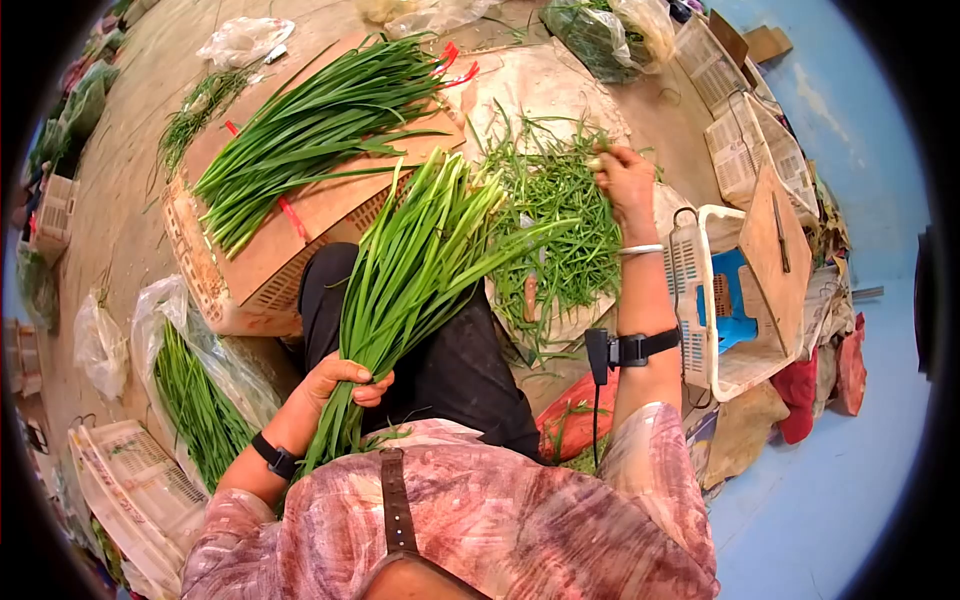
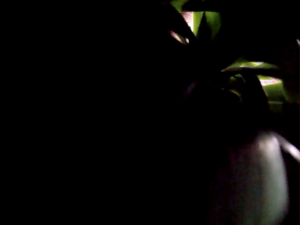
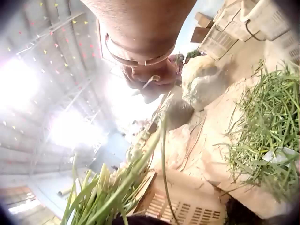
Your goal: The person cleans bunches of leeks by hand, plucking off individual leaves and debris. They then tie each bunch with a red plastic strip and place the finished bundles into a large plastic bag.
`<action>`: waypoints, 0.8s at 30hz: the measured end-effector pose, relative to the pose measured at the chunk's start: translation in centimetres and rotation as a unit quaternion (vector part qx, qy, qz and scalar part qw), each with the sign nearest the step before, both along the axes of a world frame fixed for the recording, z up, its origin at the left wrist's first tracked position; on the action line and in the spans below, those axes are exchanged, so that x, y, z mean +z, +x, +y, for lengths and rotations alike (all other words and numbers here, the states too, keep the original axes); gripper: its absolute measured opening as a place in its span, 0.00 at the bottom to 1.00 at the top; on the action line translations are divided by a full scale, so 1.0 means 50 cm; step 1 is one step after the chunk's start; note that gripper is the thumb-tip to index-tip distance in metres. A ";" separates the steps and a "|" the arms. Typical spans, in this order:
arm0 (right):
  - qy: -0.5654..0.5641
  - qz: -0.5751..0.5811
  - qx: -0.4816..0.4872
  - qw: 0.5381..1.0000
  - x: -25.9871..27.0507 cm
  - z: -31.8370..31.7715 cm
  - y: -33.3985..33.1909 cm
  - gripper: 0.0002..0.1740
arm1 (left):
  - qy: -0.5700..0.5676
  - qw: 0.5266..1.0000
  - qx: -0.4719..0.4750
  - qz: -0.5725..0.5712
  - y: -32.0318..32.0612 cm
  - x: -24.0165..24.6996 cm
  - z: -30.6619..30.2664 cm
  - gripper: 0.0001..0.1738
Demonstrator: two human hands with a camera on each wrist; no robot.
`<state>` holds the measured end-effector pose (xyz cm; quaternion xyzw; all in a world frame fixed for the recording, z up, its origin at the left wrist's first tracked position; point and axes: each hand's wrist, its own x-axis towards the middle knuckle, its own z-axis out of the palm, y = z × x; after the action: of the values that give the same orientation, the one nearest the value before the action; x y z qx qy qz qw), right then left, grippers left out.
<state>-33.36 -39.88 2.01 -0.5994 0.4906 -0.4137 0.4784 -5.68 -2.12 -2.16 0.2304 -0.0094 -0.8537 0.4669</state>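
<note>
Looks partway along, judging by finished-looking, loose and waiting leaves all lying close together.

Grasps 1 loose bunch of garlic chives (image 1: 405,265) in the left hand (image 1: 345,382), with fingers and thumb wrapped round the leafy end. Holds it above the dark-trousered lap, with the pale stem ends pointing away from the body, near the bundled chives (image 1: 320,120). Shows no tie round the held bunch, so probably not finished.

Seems to pinch a small pale scrap (image 3: 152,80) with the curled fingers of the right hand (image 1: 627,188), at the far right edge of the trimmings heap (image 1: 565,225). Judging by the size of that heap, has already involved plenty of cleaning; lies on white sheeting (image 1: 530,80), just beside the held bunch.

Includes, as the seemingly done part, the bundled chives on the brown board (image 1: 330,205) over a plastic crate (image 1: 190,270), with red ties (image 1: 291,217) visible there. Cannot tell exactly how many bundles.

Leaves more to handle, apparently: unbundled-looking chives (image 1: 195,395) in a clear plastic bag (image 1: 160,308), beside the left forearm. Reveals almost nothing in the dark left wrist view.
</note>
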 end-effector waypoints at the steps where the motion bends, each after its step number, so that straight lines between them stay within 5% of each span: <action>1: -0.036 0.012 -0.016 0.999 0.009 -0.004 -0.009 0.11 | 0.002 1.000 -0.001 -0.006 0.000 0.001 0.000 0.25; 2: -0.036 0.012 -0.014 0.999 0.009 0.001 -0.014 0.11 | 0.002 1.000 0.000 -0.005 -0.002 0.004 0.002 0.25; 3: -0.148 0.346 -0.056 0.925 0.009 0.014 -0.026 0.16 | 0.002 1.000 0.001 -0.004 -0.004 0.008 0.000 0.25; 4: -0.241 0.633 -0.092 0.730 0.024 0.032 -0.025 0.22 | 0.000 1.000 0.002 -0.005 -0.004 0.010 -0.005 0.25; 6: -0.254 0.429 0.034 0.866 0.029 0.060 0.006 0.34 | 0.003 1.000 0.001 0.001 -0.001 -0.001 -0.009 0.26; 7: -0.079 0.284 0.072 0.953 0.074 0.122 0.051 0.38 | 0.014 1.000 -0.009 0.005 0.001 -0.008 -0.002 0.27; 8: -0.079 0.224 0.111 0.965 0.057 0.151 0.077 0.40 | 0.010 1.000 -0.018 0.014 0.002 -0.017 -0.003 0.27; 9: 0.035 0.143 0.165 0.975 0.036 0.172 0.103 0.39 | 0.006 1.000 -0.021 0.012 0.001 -0.016 -0.008 0.27; 11: 0.218 -0.004 0.233 0.948 0.022 0.219 0.141 0.18 | 0.008 1.000 -0.001 0.010 -0.003 -0.008 -0.003 0.27; 14: 0.193 0.030 0.191 0.962 0.024 0.260 0.134 0.09 | -0.025 0.999 0.009 0.021 -0.004 0.024 0.006 0.27; 16: 0.227 -0.113 0.147 0.956 0.044 0.297 0.119 0.09 | -0.024 0.999 0.012 0.045 -0.003 0.019 0.024 0.27; 21: 0.202 -0.054 0.126 0.970 -0.004 0.302 0.122 0.06 | 0.001 0.996 0.028 0.088 -0.022 -0.006 0.029 0.31; 23: 0.051 0.055 0.090 0.993 -0.003 0.318 0.123 0.06 | 0.017 0.994 0.035 0.102 -0.017 -0.024 0.039 0.33; 24: 0.067 0.108 0.106 0.986 0.009 0.321 0.122 0.06 | 0.009 0.993 0.036 0.109 -0.017 -0.024 0.040 0.32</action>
<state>-27.27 -23.85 2.46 -0.6557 0.4995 -0.2598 0.5030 -6.53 -0.13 -3.38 0.1401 0.0578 -0.8564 0.4935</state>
